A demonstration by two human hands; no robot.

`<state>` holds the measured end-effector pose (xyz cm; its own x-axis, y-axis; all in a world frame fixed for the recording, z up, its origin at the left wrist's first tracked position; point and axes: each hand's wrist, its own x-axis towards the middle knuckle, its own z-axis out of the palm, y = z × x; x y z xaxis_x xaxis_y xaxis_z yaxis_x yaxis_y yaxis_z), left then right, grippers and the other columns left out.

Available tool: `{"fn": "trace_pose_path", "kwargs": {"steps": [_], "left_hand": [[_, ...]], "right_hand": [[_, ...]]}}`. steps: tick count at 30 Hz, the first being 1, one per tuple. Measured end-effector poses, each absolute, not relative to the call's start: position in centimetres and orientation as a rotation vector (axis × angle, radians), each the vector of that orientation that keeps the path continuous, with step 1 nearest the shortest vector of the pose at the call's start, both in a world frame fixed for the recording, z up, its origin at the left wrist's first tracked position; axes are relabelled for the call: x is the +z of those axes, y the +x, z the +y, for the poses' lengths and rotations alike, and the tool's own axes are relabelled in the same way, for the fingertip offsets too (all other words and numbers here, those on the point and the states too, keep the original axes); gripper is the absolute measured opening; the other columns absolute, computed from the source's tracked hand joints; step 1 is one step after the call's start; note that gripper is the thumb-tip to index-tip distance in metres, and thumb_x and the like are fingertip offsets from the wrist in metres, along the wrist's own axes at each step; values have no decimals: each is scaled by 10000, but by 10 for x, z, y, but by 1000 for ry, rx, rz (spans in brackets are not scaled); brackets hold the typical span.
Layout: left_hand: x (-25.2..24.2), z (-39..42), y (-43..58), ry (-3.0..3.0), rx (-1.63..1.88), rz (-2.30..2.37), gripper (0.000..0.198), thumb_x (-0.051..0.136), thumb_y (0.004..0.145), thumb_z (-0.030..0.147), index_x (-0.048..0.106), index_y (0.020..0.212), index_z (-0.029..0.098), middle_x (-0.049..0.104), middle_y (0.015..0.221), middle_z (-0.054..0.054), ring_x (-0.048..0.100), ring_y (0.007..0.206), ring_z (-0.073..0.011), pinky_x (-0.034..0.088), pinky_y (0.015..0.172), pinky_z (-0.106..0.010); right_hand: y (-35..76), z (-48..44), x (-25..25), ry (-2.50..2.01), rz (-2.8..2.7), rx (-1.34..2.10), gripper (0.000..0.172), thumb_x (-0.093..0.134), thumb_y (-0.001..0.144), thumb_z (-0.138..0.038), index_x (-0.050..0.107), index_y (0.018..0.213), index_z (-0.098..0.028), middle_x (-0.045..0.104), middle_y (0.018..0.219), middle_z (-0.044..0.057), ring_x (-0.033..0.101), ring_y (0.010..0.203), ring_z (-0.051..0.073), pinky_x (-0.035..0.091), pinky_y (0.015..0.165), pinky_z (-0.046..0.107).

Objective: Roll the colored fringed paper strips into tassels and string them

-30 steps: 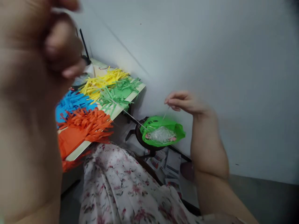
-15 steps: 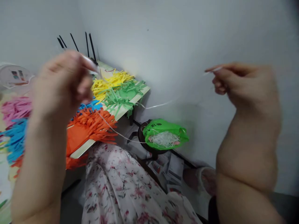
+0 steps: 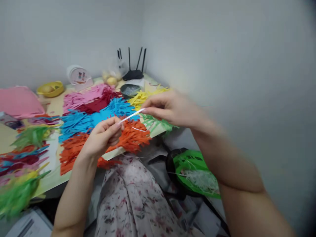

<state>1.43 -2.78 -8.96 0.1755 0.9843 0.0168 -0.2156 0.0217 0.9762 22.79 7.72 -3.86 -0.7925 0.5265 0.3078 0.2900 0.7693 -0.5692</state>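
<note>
A thin white string (image 3: 131, 116) runs taut between my two hands, over the table's near right side. My left hand (image 3: 105, 134) pinches its lower left end between thumb and fingers. The upper right end is pinched in the fingertips of my right hand (image 3: 168, 107), which is slightly blurred. Beneath the hands lie fringed strips of orange paper (image 3: 133, 133), with blue fringed paper (image 3: 106, 113) behind them. Yellow fringe (image 3: 145, 96) and light green fringe (image 3: 158, 123) lie near the right hand, partly covered by it.
A green plastic bag (image 3: 197, 164) holding white strings sits on a dark round stool (image 3: 172, 161) at lower right. Multicoloured tassels (image 3: 27, 158) lie on the left. At the back stand a black router (image 3: 133, 75) and a yellow basket (image 3: 53, 93). A wall (image 3: 234, 65) rises on the right.
My hands have come from wide apart to close together over the orange paper, the string now short and straight between them. The view has swung left, showing more of the table.
</note>
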Motion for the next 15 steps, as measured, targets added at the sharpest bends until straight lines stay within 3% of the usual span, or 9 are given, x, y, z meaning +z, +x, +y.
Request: {"fn": "trace_pose_path", "kwargs": {"steps": [3, 7, 9, 11, 15], "left_hand": [[-107, -38, -7, 1043, 1290, 1098, 310, 676, 840, 443, 553, 764, 168, 264, 514, 101, 176, 411, -29, 162, 393, -152], [-125, -45, -19, 1106, 1292, 1366, 345, 669, 830, 484, 588, 771, 154, 329, 540, 76, 228, 450, -43, 169, 421, -179], [-132, -46, -23, 1106, 1281, 1438, 365, 678, 814, 499, 612, 769, 143, 350, 544, 68, 244, 461, -46, 172, 426, -190], [-140, -44, -27, 1073, 1289, 1457, 376, 691, 798, 502, 633, 760, 133, 353, 531, 68, 248, 458, -46, 169, 430, -197], [-156, -40, -31, 940, 1357, 1444, 378, 719, 771, 496, 684, 774, 120, 404, 501, 58, 264, 436, -44, 162, 429, -207]], "right_hand": [[208, 121, -83, -840, -2690, 977, 328, 490, 971, -396, 719, 980, -162, 666, 668, -18, 543, 510, 86, 392, 529, 217], [170, 171, -151, -1413, -2740, 603, 293, 494, 983, -289, 707, 918, -99, 724, 849, 90, 675, 801, 169, 484, 728, 249], [155, 186, -177, -1482, -2752, 559, 234, 567, 958, -298, 679, 1020, -102, 699, 1012, 106, 667, 919, 195, 524, 813, 320], [149, 196, -192, -1516, -2761, 557, 290, 607, 941, -343, 625, 1148, -142, 651, 1139, 86, 652, 973, 196, 553, 840, 387], [151, 200, -190, -1501, -2688, 557, 205, 613, 919, -247, 671, 1033, -87, 686, 1023, 131, 655, 913, 207, 526, 807, 351]]}}
